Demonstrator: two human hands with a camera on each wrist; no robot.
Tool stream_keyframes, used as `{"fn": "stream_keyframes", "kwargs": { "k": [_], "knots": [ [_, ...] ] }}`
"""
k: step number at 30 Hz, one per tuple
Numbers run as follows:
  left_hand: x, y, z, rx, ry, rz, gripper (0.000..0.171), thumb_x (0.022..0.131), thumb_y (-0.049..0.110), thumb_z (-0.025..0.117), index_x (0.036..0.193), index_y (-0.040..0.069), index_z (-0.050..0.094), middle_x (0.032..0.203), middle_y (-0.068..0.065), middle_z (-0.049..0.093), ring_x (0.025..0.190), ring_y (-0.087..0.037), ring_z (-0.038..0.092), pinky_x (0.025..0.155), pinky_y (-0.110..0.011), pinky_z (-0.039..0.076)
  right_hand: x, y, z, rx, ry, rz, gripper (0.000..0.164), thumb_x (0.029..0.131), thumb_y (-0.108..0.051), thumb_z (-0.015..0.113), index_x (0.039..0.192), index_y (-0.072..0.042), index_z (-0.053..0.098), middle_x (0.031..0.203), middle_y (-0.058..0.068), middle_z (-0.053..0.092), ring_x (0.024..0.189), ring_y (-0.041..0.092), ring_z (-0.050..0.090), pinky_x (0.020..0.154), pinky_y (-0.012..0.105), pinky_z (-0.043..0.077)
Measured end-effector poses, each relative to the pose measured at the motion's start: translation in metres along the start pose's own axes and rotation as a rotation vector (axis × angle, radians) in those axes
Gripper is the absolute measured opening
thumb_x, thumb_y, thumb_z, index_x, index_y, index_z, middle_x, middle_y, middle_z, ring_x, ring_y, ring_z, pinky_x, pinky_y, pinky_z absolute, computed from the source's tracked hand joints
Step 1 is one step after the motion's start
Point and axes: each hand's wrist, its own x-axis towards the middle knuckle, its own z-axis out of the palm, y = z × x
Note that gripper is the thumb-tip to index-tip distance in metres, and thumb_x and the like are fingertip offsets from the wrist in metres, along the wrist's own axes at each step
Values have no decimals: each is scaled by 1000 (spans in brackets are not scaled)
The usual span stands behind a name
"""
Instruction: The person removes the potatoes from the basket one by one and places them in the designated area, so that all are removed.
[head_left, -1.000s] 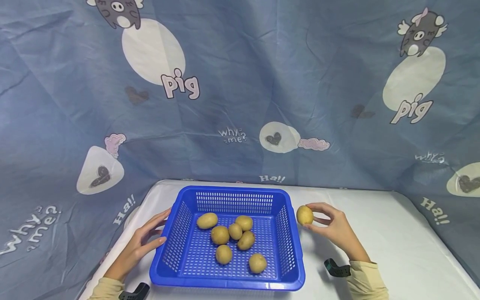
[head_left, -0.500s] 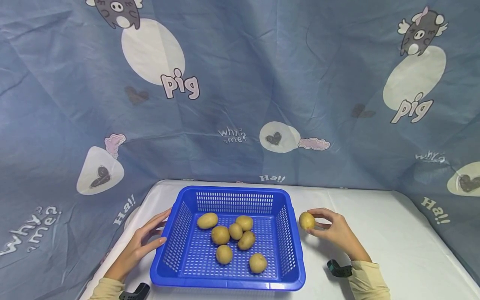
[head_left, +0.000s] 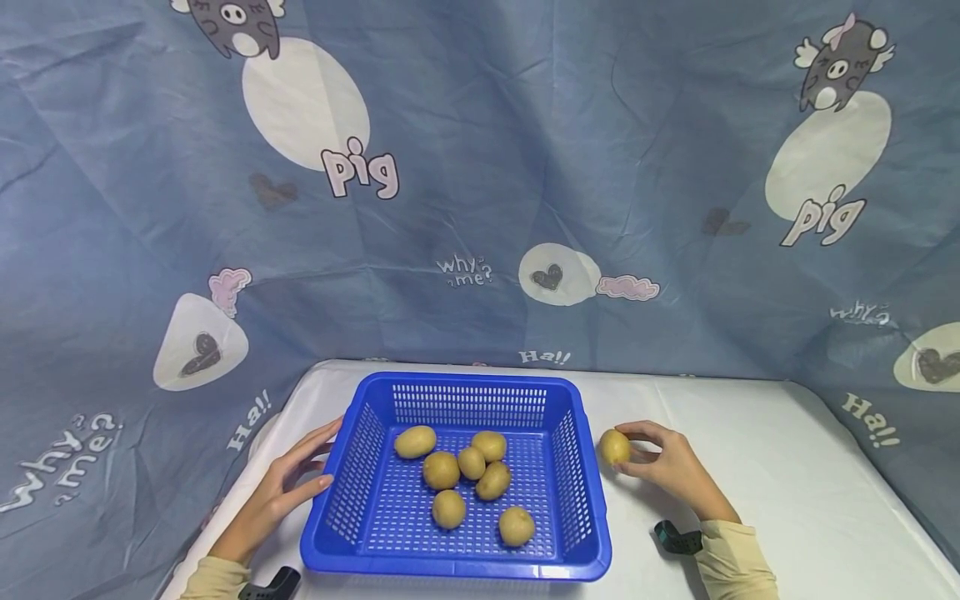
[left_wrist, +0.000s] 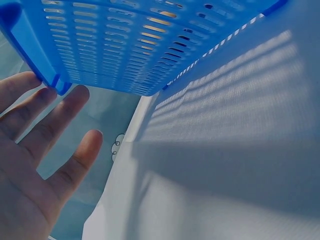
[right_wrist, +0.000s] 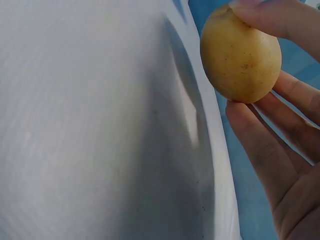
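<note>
In the head view a blue plastic basket (head_left: 456, 568) with slotted walls stands on the white table, holding several potatoes (head_left: 441, 471). My left hand (head_left: 276, 493) is at the basket's left side, fingers extended, fingertips right at the rim; the left wrist view shows the fingers (left_wrist: 65, 117) spread beside the slotted wall. Just outside the basket's right wall, my right hand (head_left: 675, 468) pinches a single potato (head_left: 615, 447) between thumb and fingers. Up close in the right wrist view, this potato (right_wrist: 241, 55) is smooth, yellow-brown and lightly speckled.
A white cloth covers the table (head_left: 780, 467), which reaches away to the right of the basket. Behind it hangs a blue curtain (head_left: 465, 200) printed with pigs and words. Dark bands (head_left: 678, 537) sit at both wrists.
My right hand has lowered the pinched potato a little and shifted it slightly right, away from the basket's wall. The left hand and the basket have stayed in place.
</note>
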Motion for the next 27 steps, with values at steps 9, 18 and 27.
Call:
{"fn": "stream_keyframes", "kwargs": {
  "k": [9,18,27],
  "knots": [
    [0,0,0,-3,-1,-7,67,98,0,59,160,11,37,163,-11,42,135,-1,51,102,-15,44,1,3,1,4,-36,-1,56,74,-11,93,124,-4,70,128,17,70,120,41,66,93,29,60],
    [0,-1,0,-4,0,-5,67,98,0,58,160,10,37,163,-7,42,135,-1,51,103,-14,44,1,8,1,5,-61,-13,55,76,-7,90,126,-4,69,130,18,68,118,17,68,95,29,59],
    [0,0,0,-2,-1,-2,67,98,-1,58,160,10,37,163,-8,43,135,1,51,103,-14,44,2,5,4,22,-61,-11,57,78,-10,89,129,0,66,133,22,66,124,45,64,96,30,59]
  ]
}}
